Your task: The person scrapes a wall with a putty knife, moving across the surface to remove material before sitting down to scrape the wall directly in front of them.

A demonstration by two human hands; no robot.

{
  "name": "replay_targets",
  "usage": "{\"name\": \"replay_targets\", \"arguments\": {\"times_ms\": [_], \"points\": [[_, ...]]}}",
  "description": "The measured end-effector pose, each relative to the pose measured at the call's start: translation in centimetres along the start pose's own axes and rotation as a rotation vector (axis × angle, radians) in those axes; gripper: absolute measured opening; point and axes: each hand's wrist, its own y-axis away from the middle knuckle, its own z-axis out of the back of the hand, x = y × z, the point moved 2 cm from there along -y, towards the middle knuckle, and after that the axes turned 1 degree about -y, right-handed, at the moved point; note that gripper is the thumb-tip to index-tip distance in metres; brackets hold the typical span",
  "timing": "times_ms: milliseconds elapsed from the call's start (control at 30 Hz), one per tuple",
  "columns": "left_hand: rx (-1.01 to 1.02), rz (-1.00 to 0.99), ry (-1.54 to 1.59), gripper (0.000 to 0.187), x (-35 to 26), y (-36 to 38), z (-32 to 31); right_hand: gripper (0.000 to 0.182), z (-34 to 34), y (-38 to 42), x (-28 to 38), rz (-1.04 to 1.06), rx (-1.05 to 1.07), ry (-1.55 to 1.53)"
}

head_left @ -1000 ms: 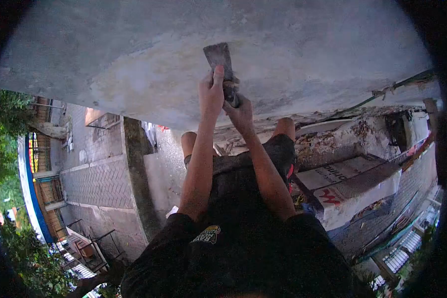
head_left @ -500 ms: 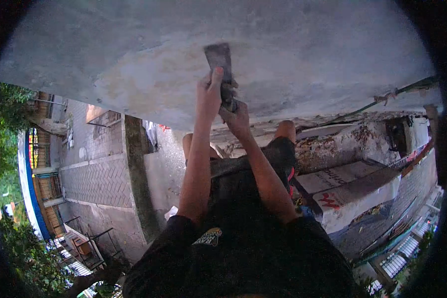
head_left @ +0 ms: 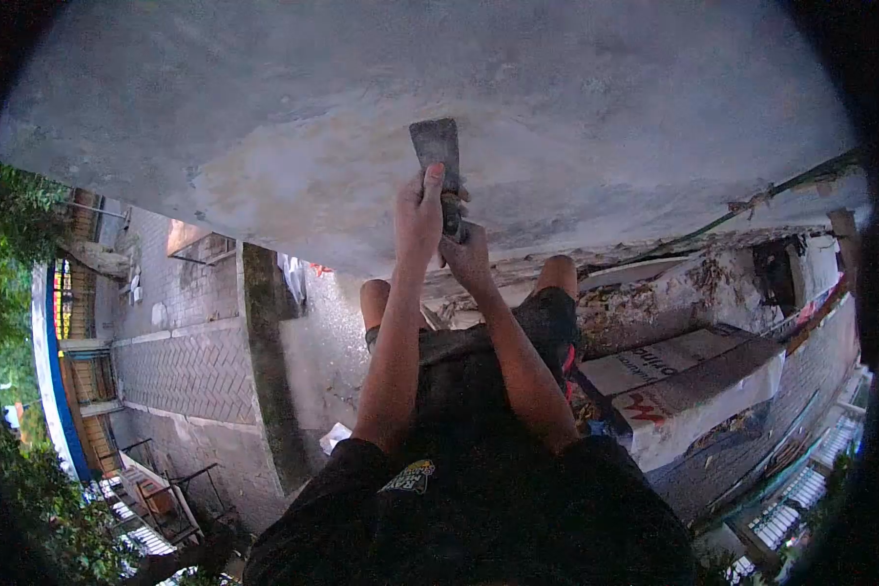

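A flat metal scraper is pressed with its blade against a grey, patchy concrete wall in front of me. My left hand grips the scraper from the left, its forefinger stretched up along the blade. My right hand holds the handle just below and to the right. Both arms reach out from my dark shirt, and my knees show beneath the hands.
Far below lie a paved yard and a grey dividing wall at the left. A white banner with red lettering lies at the right, beside a crumbling ledge. A cable runs along the wall's lower edge. Trees stand at far left.
The scraper and both hands have slid down the wall a little, from higher on the surface toward me. The grip of both hands is unchanged.
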Motion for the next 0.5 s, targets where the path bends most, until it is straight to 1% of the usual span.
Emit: {"name": "replay_targets", "arguments": {"times_ms": [100, 133, 200, 233, 333, 433, 500], "points": [[-0.004, -0.062, -0.170, 0.046, 0.3, 0.0, 0.3, 0.025, -0.1, -0.1, -0.6, 0.015, 0.019, -0.036], [-0.017, -0.055, -0.133, 0.046, 0.0, 0.0, 0.3, 0.024, -0.1, -0.2, -0.5, 0.028, 0.022, -0.052], [-0.035, -0.034, -0.057, 0.046, -0.3, 0.2, 0.1, 0.026, 0.1, -0.6, -0.7, -0.023, 0.028, -0.065], [-0.032, -0.032, -0.078, 0.045, -0.5, 0.2, 0.1, 0.027, 0.1, -0.4, -0.9, -0.059, 0.031, -0.072], [-0.041, -0.027, -0.101, 0.041, -0.5, 0.2, 0.2, 0.027, 0.2, -0.5, -0.9, -0.044, 0.055, -0.036], [-0.052, -0.029, -0.042, 0.042, -0.8, 0.2, 0.0, 0.028, -0.3, -0.1, -0.2, -0.121, 0.044, -0.152], [-0.037, -0.021, -0.016, 0.044, -1.2, 0.1, 0.4, 0.028, -0.2, -0.3, 0.5, -0.046, 0.060, -0.087]]}}
